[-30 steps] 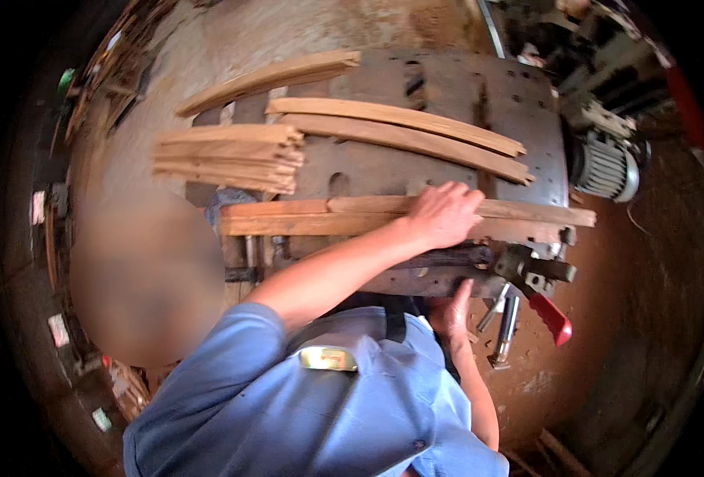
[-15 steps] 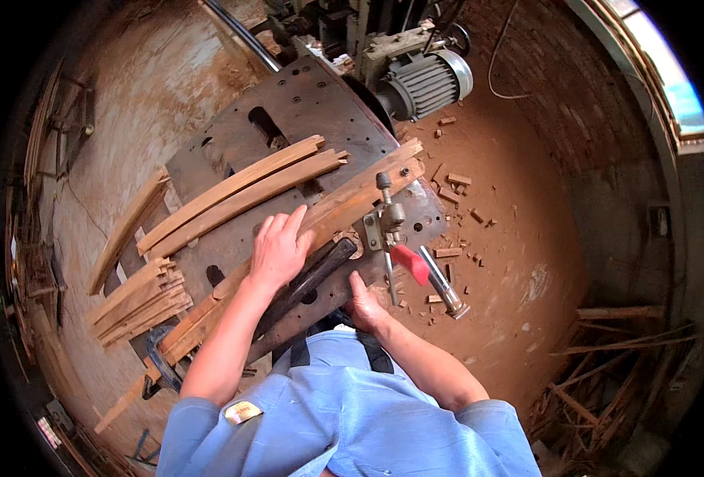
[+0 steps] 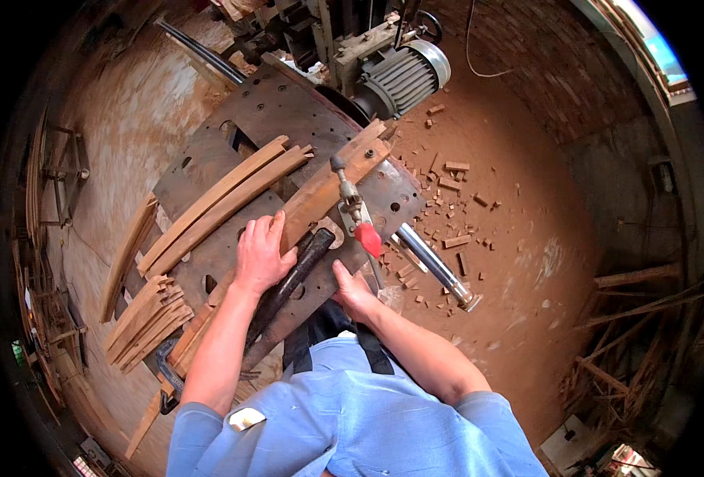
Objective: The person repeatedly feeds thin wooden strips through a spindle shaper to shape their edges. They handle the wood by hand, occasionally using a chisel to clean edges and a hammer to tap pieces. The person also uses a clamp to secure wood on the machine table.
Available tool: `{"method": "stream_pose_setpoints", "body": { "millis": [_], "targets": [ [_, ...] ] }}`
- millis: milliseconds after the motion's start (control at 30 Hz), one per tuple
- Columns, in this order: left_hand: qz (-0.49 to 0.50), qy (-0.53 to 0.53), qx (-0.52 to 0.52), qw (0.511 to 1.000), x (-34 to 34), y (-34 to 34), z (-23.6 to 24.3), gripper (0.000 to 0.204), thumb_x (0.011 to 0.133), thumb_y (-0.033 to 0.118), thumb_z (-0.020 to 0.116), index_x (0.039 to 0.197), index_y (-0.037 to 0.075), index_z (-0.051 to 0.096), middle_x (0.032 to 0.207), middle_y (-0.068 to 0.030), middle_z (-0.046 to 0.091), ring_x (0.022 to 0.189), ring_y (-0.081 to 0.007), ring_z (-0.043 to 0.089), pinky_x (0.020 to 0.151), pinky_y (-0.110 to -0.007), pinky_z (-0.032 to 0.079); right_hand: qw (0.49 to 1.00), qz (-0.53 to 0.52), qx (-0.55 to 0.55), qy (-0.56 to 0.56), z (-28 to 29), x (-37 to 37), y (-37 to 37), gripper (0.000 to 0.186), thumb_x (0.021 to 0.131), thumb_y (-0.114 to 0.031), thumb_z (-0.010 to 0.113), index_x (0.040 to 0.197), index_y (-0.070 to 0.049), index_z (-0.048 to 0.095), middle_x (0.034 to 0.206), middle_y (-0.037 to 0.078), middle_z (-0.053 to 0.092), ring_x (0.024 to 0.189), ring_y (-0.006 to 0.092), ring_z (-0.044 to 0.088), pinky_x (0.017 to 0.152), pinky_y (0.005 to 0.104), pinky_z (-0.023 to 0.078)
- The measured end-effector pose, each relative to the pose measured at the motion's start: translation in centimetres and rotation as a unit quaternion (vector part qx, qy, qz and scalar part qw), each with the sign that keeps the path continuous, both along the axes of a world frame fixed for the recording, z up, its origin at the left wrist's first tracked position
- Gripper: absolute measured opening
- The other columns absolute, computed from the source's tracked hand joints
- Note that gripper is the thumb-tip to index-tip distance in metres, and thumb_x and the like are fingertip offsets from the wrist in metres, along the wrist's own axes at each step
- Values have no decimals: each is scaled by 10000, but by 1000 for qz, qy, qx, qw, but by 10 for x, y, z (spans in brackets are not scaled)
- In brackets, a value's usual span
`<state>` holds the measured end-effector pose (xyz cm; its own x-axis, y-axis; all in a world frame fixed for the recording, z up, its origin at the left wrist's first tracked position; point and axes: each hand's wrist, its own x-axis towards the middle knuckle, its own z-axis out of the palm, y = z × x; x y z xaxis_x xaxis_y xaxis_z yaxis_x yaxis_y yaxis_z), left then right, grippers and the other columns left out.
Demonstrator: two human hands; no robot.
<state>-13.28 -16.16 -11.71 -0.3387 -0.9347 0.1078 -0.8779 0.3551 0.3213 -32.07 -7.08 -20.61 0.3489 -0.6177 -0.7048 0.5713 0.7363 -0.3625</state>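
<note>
My left hand (image 3: 260, 253) lies over a long curved wooden piece (image 3: 311, 208), its fingers stretched out on the wood. Beside its thumb, a dark bar (image 3: 292, 274) runs along the near side of the metal machine table (image 3: 280, 99). My right hand (image 3: 353, 292) holds the table's near edge, thumb on top; its other fingers are mostly hidden. A clamp (image 3: 352, 199) with a red handle (image 3: 368, 238) stands beside the wood's far end. Two more curved wooden pieces (image 3: 221, 203) lie on the table to the left of my left hand.
A stack of wooden strips (image 3: 147, 322) and a single curved piece (image 3: 129, 254) sit at the table's left. Behind stands a grey motor (image 3: 404, 75). A chrome rail (image 3: 439, 270) juts out at right, over small offcuts (image 3: 455, 183). Scrap wood (image 3: 630, 350) is piled at far right.
The table, with wood and clamp, has slid away toward the upper left, baring more of the chrome rail. Both hands have gone along with it. The view has also shifted slightly.
</note>
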Motion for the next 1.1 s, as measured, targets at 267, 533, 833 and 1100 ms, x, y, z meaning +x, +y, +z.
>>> {"method": "stream_pose_setpoints", "body": {
  "millis": [267, 533, 833, 1100],
  "targets": [
    [-9, -3, -35, 999, -3, 2, 1, 699, 647, 214, 777, 1268, 3, 537, 1085, -153, 557, 1002, -321, 535, 860, -403, 481, 998, 14, -40, 41, -26, 1, 2, 664, 935, -520, 547, 1410, -83, 391, 1315, 74, 538, 1151, 232, 537, 980, 438, 420],
    [3, -19, -43, 999, -3, 5, -5, 700, 651, 211, 775, 1277, 10, 535, 1093, -151, 562, 1032, -325, 536, 876, -413, 483, 996, 44, -37, 71, 6, -2, -10, 661, 933, -551, 527, 1369, -63, 433, 1291, 70, 563, 1143, 249, 544, 976, 456, 406],
    [44, 7, 5, 999, -2, 3, -11, 644, 752, 304, 702, 1303, 23, 521, 1143, -175, 575, 1105, -349, 524, 939, -437, 458, 997, 19, -58, 38, -17, 0, -13, 636, 935, -524, 545, 1317, -22, 470, 1222, 82, 600, 1092, 248, 577, 942, 458, 444],
    [86, 12, 63, 994, -11, -41, -32, 408, 905, 366, 499, 1035, 1, 628, 1047, -217, 616, 1045, -384, 564, 903, -481, 463, 995, 66, -77, -8, -63, 1, -16, 661, 929, -576, 518, 1376, -94, 444, 1333, 52, 547, 1226, 231, 496, 1043, 416, 367]
  ]
}}
